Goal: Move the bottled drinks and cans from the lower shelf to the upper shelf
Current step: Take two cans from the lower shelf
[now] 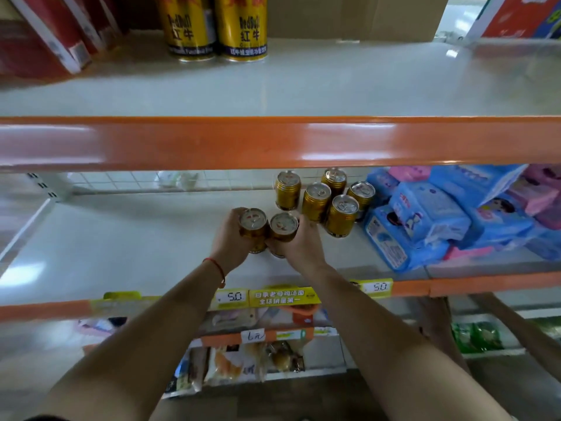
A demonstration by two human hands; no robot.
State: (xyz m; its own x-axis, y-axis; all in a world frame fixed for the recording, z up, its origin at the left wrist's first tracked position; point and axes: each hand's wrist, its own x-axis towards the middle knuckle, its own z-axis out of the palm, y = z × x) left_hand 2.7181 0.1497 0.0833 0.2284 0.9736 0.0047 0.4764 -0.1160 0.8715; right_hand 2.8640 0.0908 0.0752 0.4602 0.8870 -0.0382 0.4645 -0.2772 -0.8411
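Observation:
On the lower shelf (121, 238) my left hand (229, 238) wraps around one gold can (253, 226). Touching it on the right is a second gold can (283, 227), gripped by my right hand (303, 243). Both cans are upright at the shelf's middle. Behind and to the right stand several more gold cans (341, 215) in a loose cluster. Two tall gold Red Bull cans (243, 28) stand side by side at the back left of the upper shelf (334, 83).
Red boxes (45, 34) lean at the upper shelf's left; a cardboard panel (358, 16) is behind. Blue soft packs (431, 220) crowd the lower shelf's right. An orange rail (273, 144) fronts the upper shelf. Snack packs (230, 366) hang below.

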